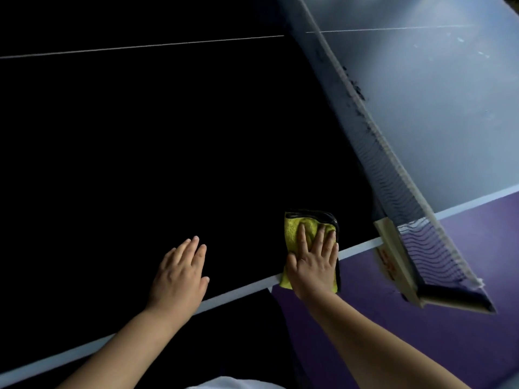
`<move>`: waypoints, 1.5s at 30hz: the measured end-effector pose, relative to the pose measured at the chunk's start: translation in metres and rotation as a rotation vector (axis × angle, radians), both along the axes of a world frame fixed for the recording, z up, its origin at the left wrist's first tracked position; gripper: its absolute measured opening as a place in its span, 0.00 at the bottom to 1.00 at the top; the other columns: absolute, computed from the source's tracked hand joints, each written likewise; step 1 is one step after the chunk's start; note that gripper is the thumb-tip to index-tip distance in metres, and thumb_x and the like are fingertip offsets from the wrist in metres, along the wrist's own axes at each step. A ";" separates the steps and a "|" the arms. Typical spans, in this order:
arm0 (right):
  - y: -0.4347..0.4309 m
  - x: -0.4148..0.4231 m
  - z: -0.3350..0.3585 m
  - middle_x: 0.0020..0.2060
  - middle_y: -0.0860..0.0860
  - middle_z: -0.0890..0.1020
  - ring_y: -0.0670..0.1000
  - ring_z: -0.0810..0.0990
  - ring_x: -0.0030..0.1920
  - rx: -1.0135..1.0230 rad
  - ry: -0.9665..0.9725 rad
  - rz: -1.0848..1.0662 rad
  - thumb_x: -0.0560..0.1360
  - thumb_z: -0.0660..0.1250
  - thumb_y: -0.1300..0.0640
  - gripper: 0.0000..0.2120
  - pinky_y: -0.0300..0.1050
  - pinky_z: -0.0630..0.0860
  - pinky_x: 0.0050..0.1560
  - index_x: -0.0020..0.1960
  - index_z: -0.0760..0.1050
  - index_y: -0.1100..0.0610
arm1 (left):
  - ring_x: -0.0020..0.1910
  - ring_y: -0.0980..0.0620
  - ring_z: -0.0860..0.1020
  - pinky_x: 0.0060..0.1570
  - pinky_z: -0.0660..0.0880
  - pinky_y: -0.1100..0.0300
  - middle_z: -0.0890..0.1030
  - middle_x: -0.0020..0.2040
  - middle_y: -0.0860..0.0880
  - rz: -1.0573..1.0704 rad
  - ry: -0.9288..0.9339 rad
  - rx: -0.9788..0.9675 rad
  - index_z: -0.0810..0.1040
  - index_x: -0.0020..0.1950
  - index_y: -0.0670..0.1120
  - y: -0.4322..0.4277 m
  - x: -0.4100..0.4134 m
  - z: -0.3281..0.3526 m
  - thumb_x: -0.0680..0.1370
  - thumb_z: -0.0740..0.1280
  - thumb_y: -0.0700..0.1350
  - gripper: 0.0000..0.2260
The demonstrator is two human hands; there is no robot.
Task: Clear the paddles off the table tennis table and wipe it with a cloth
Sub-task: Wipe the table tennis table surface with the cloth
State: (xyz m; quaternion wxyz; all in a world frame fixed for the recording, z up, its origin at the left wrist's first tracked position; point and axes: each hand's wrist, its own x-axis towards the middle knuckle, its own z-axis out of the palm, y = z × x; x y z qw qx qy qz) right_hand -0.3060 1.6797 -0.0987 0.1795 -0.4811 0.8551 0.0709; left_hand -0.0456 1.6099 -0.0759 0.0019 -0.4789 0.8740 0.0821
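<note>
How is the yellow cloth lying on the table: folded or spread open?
Folded. The yellow cloth forms a compact pad under the flat right hand, its dark edging doubled along the top, overhanging the table edge.

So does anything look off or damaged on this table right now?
Pale specks and scuffs mark the far half of the table, beyond the net. The yellow cloth under the right hand overhangs the near edge. No paddles in view.

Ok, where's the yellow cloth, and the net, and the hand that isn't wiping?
yellow cloth (292, 228): head view, on the bare yellow corner beside the fingers.
net (393, 175): head view, on the dark mesh partway along.
left hand (179, 273): head view, on the back of the hand, flat on the table.
</note>
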 end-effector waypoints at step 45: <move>-0.066 0.181 -0.022 0.79 0.53 0.53 0.59 0.44 0.79 -0.164 -0.154 0.874 0.76 0.53 0.37 0.32 0.60 0.44 0.76 0.79 0.53 0.43 | 0.57 0.38 0.78 0.50 0.77 0.44 0.78 0.60 0.37 0.348 -0.167 0.085 0.79 0.60 0.37 0.016 0.118 0.016 0.58 0.82 0.47 0.33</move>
